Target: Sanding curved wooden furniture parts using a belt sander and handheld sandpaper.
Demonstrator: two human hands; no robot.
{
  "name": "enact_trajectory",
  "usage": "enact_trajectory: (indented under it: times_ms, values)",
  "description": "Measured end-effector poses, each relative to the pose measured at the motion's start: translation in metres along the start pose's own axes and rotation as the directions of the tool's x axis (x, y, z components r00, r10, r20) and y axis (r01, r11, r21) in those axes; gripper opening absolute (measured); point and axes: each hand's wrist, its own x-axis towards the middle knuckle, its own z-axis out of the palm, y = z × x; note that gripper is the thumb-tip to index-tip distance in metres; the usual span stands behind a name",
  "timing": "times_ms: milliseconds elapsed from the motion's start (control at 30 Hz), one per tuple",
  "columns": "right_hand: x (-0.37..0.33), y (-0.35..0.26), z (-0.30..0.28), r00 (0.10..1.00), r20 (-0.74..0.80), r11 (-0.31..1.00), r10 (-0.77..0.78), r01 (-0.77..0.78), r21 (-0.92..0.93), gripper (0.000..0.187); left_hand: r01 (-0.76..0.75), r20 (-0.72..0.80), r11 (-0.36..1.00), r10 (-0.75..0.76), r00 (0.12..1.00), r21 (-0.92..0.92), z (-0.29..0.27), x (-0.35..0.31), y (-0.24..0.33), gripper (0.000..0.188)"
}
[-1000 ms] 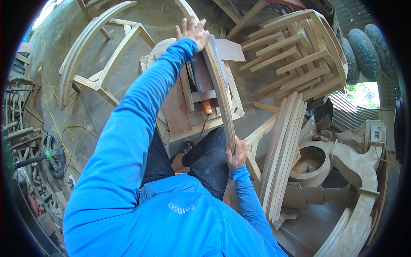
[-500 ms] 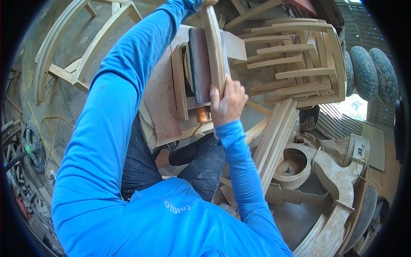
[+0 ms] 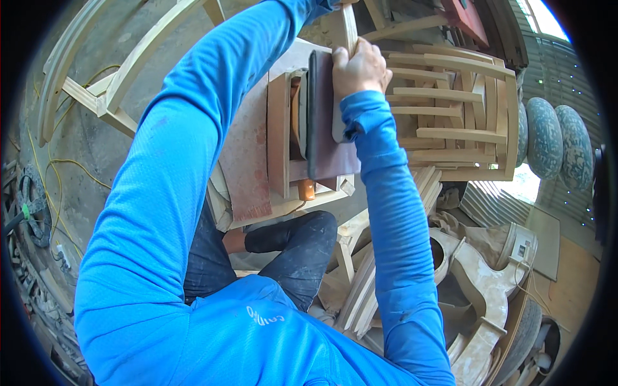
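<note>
**Both hands up at the sanding belt, right hand clamped on a wooden strip**

Right hand [image 3: 362,69]: fingers closed tight around the wooden strip [image 3: 348,29], thumb on the left side, knuckles up. Left hand [image 3: 341,4]: nearly all cut off by the top edge, at the strip's far end; cannot tell if its fingers grip or just touch.

Strip position: top centre, running between the 2 hands, right of the dark edge of the sanding belt [image 3: 335,166]. Right wrist and sleeve hide the lower part, so cannot tell if wood touches belt.

Belt stands upright on a low wooden desk [image 3: 252,193]; orange cylinder [image 3: 306,189] just below it. Person sits close, dark trousers [image 3: 290,248] near the desk's lower edge.

Around: stack of slatted wooden frames [image 3: 438,94] to the right, 2 mottled round bundles [image 3: 544,138] past it. Loose long strips [image 3: 362,293] lie left of the right forearm, beige curved housing [image 3: 477,273] right of it. Curved wooden frame [image 3: 143,51] upper left.
</note>
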Motion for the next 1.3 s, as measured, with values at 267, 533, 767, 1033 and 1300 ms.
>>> enact_trajectory:
  times_ms: [267, 533, 767, 1033, 1300]
  values:
    - [0.058, -0.032, 0.007, 0.993, 0.121, 0.996, -0.005, 0.016, -0.09, 0.045, -0.206, 0.072, 0.756, 0.206, 0.976, 0.621, 0.021, 0.168, -0.045, 0.069]
    - [0.075, -0.052, 0.005, 0.965, 0.26, 0.984, 0.01, 0.036, -0.172, 0.046, -0.326, 0.302, 0.026, 0.314, 0.9, 0.945, 0.032, 0.21, -0.087, 0.03]
    - [0.022, -0.011, 0.003, 0.996, -0.051, 0.994, -0.069, 0.064, -0.09, 0.041, -0.34, 0.35, -0.087, 0.325, 0.879, 0.936, 0.038, 0.101, -0.009, 0.027]
    - [-0.073, 0.026, -0.013, 0.963, -0.208, 0.982, -0.171, 0.151, -0.112, 0.047, 0.0, -0.222, 0.925, 0.091, 0.971, 0.379, 0.034, -0.025, -0.006, 0.083]
    - [-0.205, 0.055, -0.039, 0.983, -0.158, 0.995, -0.093, 0.087, -0.047, 0.046, -0.021, -0.179, 0.844, 0.138, 0.974, 0.536, 0.032, -0.06, 0.001, 0.087]
